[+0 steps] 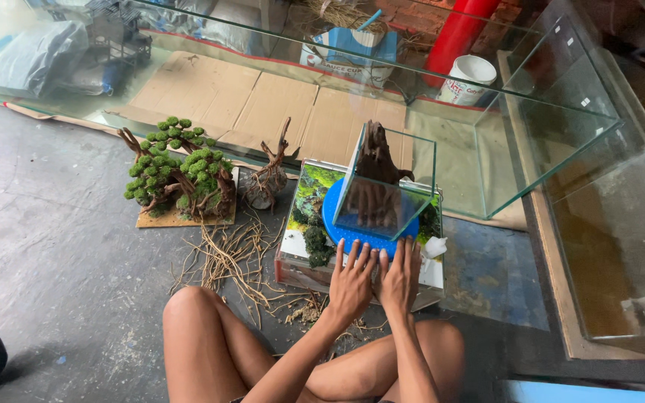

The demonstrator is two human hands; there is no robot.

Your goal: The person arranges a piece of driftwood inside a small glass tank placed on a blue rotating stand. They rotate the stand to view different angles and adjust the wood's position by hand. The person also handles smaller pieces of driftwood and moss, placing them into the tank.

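Pressing flat, fingers spread and gripping nothing: left hand [351, 282] and right hand [400, 277], side by side on the near edge of the blue round turntable [335, 222]. Sitting tilted on that turntable, centre of scene, atop a shallow box [298, 265]: small glass tank [386, 195] with dark driftwood [375, 153], its base blurring behind reflections. Standing left: green bonsai model [177, 175]; loose roots [229, 257] lying near; large glass tank [539, 127] running off frame, far and right.

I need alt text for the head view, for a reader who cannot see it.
Both hands, left hand and right hand, rest flat side by side at the near edge of a blue disc that carries a small glass tank with driftwood inside. A model tree stands to the left on the floor, a large glass tank behind.
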